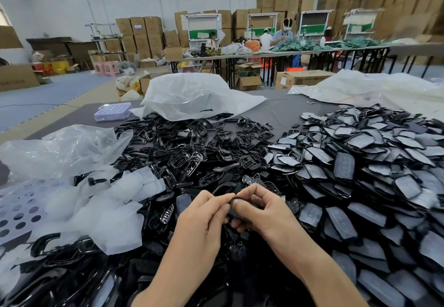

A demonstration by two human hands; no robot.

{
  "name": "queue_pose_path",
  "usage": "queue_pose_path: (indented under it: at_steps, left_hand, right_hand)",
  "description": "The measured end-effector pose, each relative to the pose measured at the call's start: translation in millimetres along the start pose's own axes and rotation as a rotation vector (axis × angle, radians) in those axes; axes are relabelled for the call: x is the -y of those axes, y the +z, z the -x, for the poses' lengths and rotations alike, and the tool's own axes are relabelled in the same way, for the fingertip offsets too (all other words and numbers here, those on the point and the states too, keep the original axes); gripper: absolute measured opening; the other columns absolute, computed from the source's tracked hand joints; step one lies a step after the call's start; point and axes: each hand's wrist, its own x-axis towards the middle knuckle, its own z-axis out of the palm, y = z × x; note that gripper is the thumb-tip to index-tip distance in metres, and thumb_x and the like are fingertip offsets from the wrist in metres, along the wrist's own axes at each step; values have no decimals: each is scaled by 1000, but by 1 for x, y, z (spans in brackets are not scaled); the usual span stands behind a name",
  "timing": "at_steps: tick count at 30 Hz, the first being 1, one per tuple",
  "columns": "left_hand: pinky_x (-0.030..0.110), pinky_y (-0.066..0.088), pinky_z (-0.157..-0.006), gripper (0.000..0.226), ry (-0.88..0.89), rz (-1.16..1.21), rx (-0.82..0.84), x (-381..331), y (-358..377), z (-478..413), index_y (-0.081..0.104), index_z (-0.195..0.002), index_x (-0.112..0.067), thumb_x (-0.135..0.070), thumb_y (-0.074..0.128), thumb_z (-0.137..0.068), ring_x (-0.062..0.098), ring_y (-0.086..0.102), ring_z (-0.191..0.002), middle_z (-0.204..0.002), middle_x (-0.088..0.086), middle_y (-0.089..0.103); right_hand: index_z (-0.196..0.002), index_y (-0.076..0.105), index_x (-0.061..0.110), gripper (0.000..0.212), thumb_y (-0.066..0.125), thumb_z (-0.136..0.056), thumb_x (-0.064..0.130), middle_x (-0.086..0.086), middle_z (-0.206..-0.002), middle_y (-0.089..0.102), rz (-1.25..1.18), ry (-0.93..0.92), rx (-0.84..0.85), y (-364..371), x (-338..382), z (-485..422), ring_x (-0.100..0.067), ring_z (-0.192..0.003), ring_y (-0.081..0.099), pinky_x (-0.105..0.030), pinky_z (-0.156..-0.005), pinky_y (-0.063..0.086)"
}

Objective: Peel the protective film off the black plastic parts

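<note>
Centrally, a small black part (230, 212) — glossy, curved, thin-edged — is pinched between the curled fingertips of the left hand (204, 213) and right hand (263, 207), just above the heap (240, 253). At right, film-covered parts (360, 162), matte grey and shield-shaped, are piled; at left, translucent film (115, 201) is heaped; glossy open frames (187, 143) are scattered between them.
</note>
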Motion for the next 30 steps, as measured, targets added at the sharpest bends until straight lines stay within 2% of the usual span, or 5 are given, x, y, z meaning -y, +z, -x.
queue_pose_path:
  at_steps: [7,15,21,26,30]
  left_hand:
    - [7,45,-81,34,174,-214,75,-6,4,7,53,-134,-33,-32,39,-103,-7,59,-103,-120,-25,56]
    - [22,50,-57,40,289,-257,150,-15,16,13,67,-124,-33,-22,49,-90,5,57,-68,-82,-13,59]
    - [12,47,-57,22,-199,341,-91,-23,14,-6,66,-113,-32,-36,56,-94,2,63,-61,-79,-7,69]
    - [19,55,-59,12,-219,488,23,-68,36,-54,70,-95,-26,-16,63,-97,5,69,-66,-75,-6,74]
    - [35,62,-75,20,-258,637,239,-124,76,-127,67,-85,-14,-25,58,-99,7,64,-56,-65,-1,64]
  right_hand:
    - [-72,56,16,24,64,-91,3,-8,-67,66,-70,-72,-190,3,2,-2,-18,-59,61,-24,-58,53]
    - [-78,53,12,19,63,-92,4,-13,-68,64,-173,-75,-328,2,4,-2,-20,-56,64,-25,-51,53]
    - [-77,70,25,15,75,-90,21,-7,-79,71,-98,-137,-204,6,10,10,-19,-65,68,-25,-60,55]
    - [-109,73,21,38,78,-79,44,-11,-93,77,-111,-263,-292,-23,56,25,-22,-78,73,-26,-67,58]
    - [-150,38,30,69,68,-90,45,0,-111,76,-180,-356,-672,-66,97,49,-23,-90,77,-20,-70,59]
